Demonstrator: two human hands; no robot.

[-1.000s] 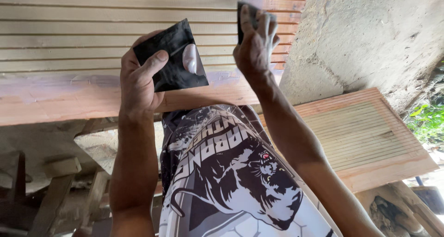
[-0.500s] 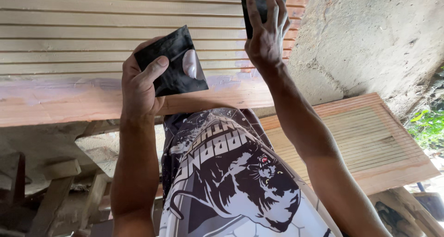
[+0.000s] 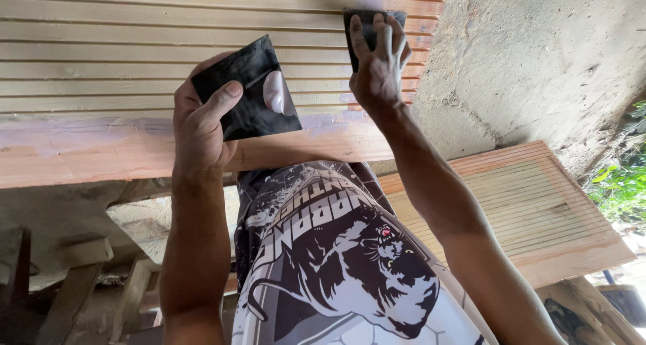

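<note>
My left hand point(image 3: 202, 126) grips a black square card point(image 3: 249, 92) that carries a pale dab of filler paste point(image 3: 274, 91). My right hand point(image 3: 377, 65) presses a second black card point(image 3: 370, 22) flat against the slats near the right end of a wooden louvred panel point(image 3: 121, 55). The panel's lower rail point(image 3: 87, 153) is smeared with pale purplish filler. Both arms reach forward over my printed black and white shirt point(image 3: 336, 251).
A rough concrete wall point(image 3: 538, 55) rises to the right of the panel. A second louvred wooden panel point(image 3: 531, 210) lies lower right. Timber scraps and supports point(image 3: 74, 278) sit in the shadow under the panel at lower left. Green leaves point(image 3: 622, 187) show at the far right.
My right hand rose up the slats with its card, then came back down a little. My left hand with the paste card stayed nearly still.
</note>
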